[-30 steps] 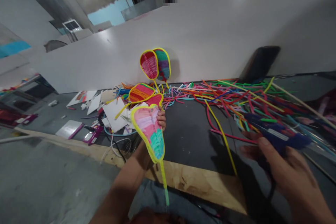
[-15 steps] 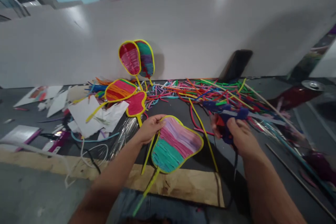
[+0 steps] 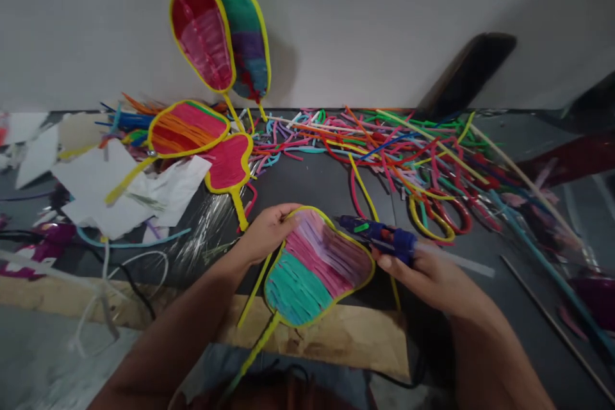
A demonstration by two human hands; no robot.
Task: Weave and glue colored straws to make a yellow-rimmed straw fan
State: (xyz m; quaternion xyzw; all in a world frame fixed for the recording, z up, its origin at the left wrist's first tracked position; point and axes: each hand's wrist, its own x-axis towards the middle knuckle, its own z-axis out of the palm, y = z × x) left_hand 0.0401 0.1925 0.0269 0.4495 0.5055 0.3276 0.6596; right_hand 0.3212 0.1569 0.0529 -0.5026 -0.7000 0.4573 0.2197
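My left hand (image 3: 269, 230) pinches the upper left edge of a petal (image 3: 319, 269) made of pipe cleaners. Bands of lilac, pink and teal fill it inside a yellow rim, and a twisted yellow stem runs down toward my lap. Held in my right hand (image 3: 427, 272) is a blue glue gun (image 3: 377, 236), with a clear glue stick (image 3: 456, 259) poking out of its back. The nozzle points left, close to the petal's upper rim; whether it touches I cannot tell.
Two yellow-rimmed petals (image 3: 204, 45) lean on the white wall. Two more (image 3: 228, 163) lie by white paper scraps (image 3: 106, 173). Loose pipe cleaners (image 3: 365, 141) line the table's back. A dark phone (image 3: 473, 73) leans at right. A purple glue gun (image 3: 45, 250) lies at left.
The glue gun in my right hand has moved left to the petal's upper edge. My left hand keeps hold of the petal. The view has tilted down and come closer.
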